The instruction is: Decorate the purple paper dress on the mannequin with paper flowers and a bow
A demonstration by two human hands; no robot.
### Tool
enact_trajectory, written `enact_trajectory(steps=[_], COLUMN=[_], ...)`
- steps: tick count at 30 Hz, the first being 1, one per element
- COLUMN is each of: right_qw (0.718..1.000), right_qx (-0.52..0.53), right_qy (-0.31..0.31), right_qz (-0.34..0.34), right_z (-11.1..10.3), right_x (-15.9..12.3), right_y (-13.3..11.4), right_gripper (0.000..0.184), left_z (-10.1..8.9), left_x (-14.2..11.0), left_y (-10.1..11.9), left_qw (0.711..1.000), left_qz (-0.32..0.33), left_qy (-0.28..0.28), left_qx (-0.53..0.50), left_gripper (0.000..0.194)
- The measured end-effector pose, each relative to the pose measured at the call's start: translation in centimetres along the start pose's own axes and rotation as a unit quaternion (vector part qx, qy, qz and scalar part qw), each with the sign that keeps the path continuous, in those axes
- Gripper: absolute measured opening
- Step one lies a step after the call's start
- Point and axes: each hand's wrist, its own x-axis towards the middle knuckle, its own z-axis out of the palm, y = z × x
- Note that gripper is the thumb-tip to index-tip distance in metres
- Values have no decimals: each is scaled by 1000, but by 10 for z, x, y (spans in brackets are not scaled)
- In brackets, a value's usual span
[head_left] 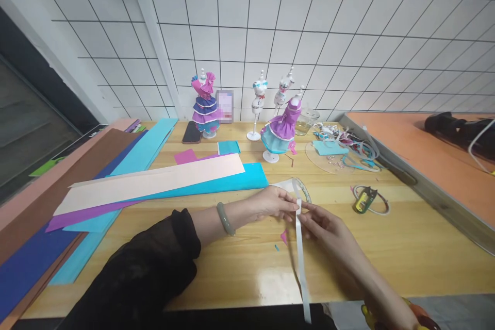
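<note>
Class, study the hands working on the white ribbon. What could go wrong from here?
The white ribbon's loose end hangs past the near edge of the table, so it might snag or get tugged.

The left hand is close to the turquoise paper; a wider movement could crease or shift it.

The pink scrap beside the ribbon may get caught up in the work.

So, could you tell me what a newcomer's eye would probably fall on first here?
Probably the small dress stands at the back of the table, especially the purple and turquoise dress right of the middle and the pink and blue dress further left. Next, perhaps, the long, colourful paper sheets fanned across the left side, then the white ribbon between the two hands in front.
</note>
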Motion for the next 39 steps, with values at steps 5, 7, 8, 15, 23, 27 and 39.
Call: enact_trajectory(steps=[5,7,8,15,23,27,39], right_qw=[965,946,939,911,907,903,949], right_qx=[-217,-276,-297,-382,-388,-396,-288], right_qy=[97,68,49,43,75,91,64], right_qz=[-111,-154,-164,-147,-142,-143,-114], right_z=[-21,-22,-22,-15,-10,-9,-9], right_x=[11,17,19,17,18,19,16], right_y=[5,6,5,3,5,4,3], right_gripper=[37,31,29,26,30,31,33], left_z=[5,5,5,4,0,1,3], left_x=[-4,-4,-4,-4,1,0,-3], left_y=[8,8,8,8,3,4,6], left_qw=[1000,999,999,998,998,999,998], left_qz=[7,10,11,-6,-2,-5,-7], left_qy=[2,-1,1,35,40,35,49], left_qx=[-21,-31,-36,-43,-41,-39,-42], left_gripper=[29,25,23,17,22,25,24])
